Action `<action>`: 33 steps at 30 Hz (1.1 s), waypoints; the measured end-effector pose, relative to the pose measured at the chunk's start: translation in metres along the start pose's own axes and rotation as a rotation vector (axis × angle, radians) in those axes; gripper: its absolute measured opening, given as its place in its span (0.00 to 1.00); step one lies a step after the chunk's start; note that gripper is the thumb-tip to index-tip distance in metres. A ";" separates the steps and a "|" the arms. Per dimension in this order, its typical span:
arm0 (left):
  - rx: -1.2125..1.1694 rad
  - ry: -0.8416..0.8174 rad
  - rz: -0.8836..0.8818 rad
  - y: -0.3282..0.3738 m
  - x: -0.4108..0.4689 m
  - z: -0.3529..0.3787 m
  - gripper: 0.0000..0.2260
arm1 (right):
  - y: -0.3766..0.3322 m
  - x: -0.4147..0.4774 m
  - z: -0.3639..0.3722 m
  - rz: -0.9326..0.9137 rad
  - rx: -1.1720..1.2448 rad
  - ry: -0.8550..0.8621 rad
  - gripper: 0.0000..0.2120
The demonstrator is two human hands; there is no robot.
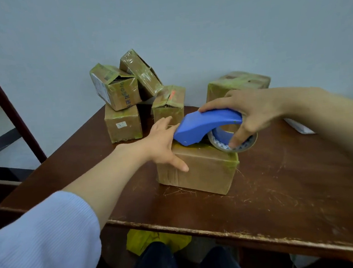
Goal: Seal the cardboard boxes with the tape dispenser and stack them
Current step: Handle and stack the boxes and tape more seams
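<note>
A cardboard box (200, 172) near the middle of a scratched brown table (282, 188) is steadied by the left hand (163, 143). Its fingers are laid out straight over the box's top left edge, with the thumb down the near face. A blue tape dispenser (204, 124), loaded with a tape roll (245, 147), is gripped by the right hand (253, 114), fingers curled round the handle, and is held against the top of the box. A heap of boxes (123, 121) is seen at the table's far left, two of them tilted on top. Another box (237, 83) is seen far off behind the right hand.
</note>
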State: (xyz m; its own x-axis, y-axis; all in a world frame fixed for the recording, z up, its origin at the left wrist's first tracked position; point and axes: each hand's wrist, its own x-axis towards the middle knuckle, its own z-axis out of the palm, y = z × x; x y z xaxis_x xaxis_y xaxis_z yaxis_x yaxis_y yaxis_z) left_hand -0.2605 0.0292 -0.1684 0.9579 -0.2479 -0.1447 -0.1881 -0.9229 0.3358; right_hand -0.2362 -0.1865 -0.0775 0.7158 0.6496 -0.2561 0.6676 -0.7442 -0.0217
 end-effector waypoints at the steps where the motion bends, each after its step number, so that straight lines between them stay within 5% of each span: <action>1: -0.014 -0.029 0.028 -0.002 0.002 -0.001 0.53 | 0.002 0.002 0.001 -0.007 -0.046 0.016 0.42; 14: 0.014 0.013 0.151 -0.024 0.022 0.008 0.57 | 0.020 0.007 0.012 -0.069 -0.024 0.160 0.37; 22: 0.077 0.025 0.104 -0.022 0.021 0.002 0.56 | 0.060 -0.046 0.022 -0.031 0.201 0.133 0.38; 33: 0.087 0.015 0.108 -0.023 0.021 0.004 0.57 | 0.099 -0.077 0.119 0.005 0.442 0.375 0.44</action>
State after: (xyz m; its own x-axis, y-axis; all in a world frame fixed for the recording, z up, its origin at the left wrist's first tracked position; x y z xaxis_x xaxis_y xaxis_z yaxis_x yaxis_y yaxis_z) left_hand -0.2365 0.0440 -0.1829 0.9343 -0.3429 -0.0978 -0.3074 -0.9135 0.2665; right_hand -0.2495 -0.3283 -0.1745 0.7960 0.5968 0.1011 0.5731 -0.6892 -0.4433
